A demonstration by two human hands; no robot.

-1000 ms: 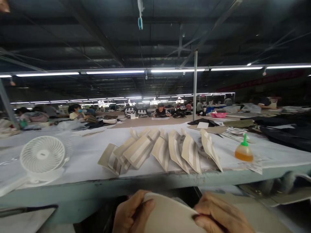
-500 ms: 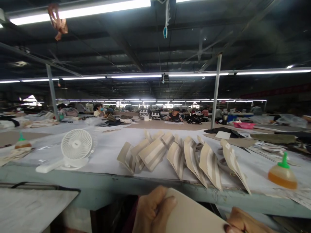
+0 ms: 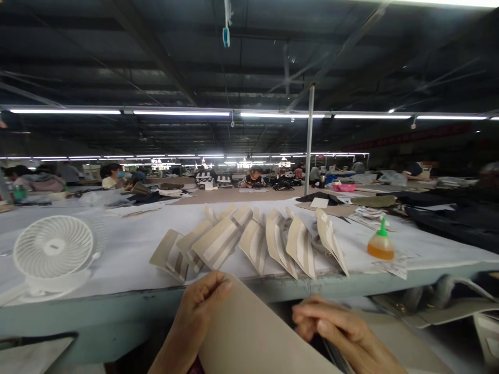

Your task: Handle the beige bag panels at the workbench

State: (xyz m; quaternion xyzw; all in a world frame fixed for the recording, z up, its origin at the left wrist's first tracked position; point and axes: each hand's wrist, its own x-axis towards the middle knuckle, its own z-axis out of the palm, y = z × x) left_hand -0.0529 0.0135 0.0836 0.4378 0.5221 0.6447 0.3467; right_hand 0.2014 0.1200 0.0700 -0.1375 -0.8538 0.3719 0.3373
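In front of the table's edge, my left hand [image 3: 195, 317] grips a flat beige panel [image 3: 253, 327] by its upper left corner, thumb on the face towards me. The panel slants down to the right and runs out of the picture's bottom. Just beyond its right edge is my right hand [image 3: 339, 327], apart from it. Its fingers are curled and slightly blurred; whatever they hold, if anything, cannot be made out. On the table ahead stands a row of several folded beige pieces [image 3: 218, 239] with pale strips along them.
A white fan [image 3: 54, 249] stands at the table's left. A squeeze bottle [image 3: 381, 246] of amber liquid with a green nozzle is at the right. Below the right edge lie beige pieces with straps [image 3: 440, 306]. Several people work at tables behind, past a metal post [image 3: 310, 140].
The view has swung right, so the table's things appear farther left. My right hand has come off the panel's edge and now hovers beside it. My left hand keeps its grip.
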